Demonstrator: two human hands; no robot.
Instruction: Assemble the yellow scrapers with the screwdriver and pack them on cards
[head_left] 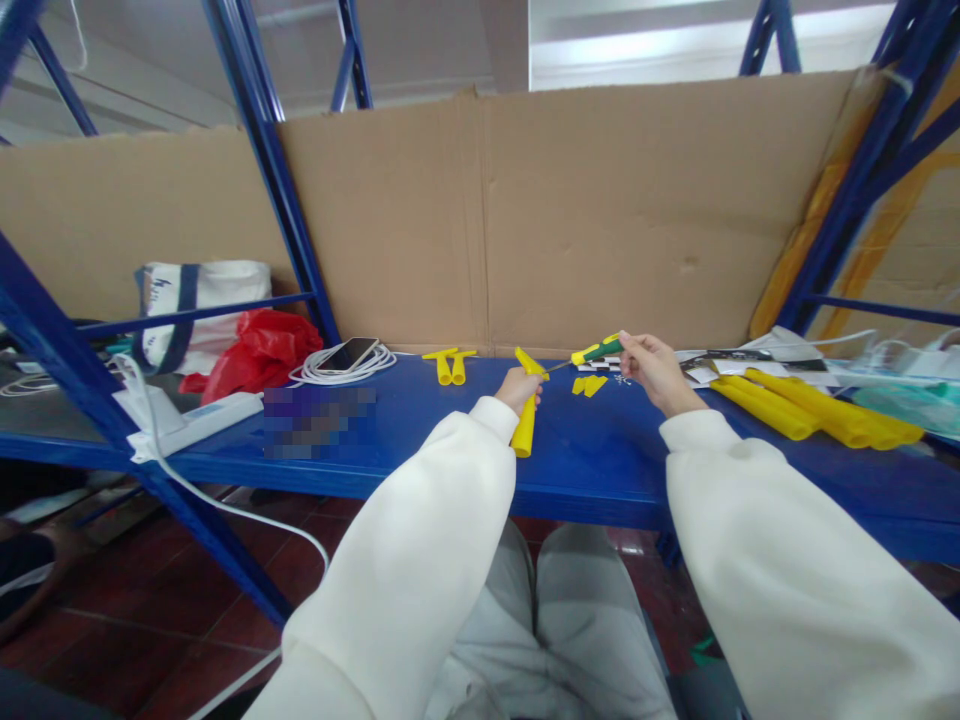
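Observation:
My left hand [517,390] is wrapped round a yellow plastic T-shaped handle [524,437], its tube end pointing down toward the front of the shelf. In my right hand [654,370] is a screwdriver [600,350] with a green and yellow grip. Its thin shaft points left and meets the crosspiece of the T-shaped handle; the exact contact is too small to make out. Below the screwdriver lie small flat yellow pieces [589,385] and a scatter of tiny pale bits [622,380], perhaps screws. Two more yellow T-shaped handles [451,366] lie farther left.
Several yellow tubes [817,412] lie at the right of the blue shelf [592,465]. To the left are a phone [352,354] on a coiled white cable [382,360], a red plastic bag [266,350] and a white power strip [210,422]. Cardboard [600,220] stands behind.

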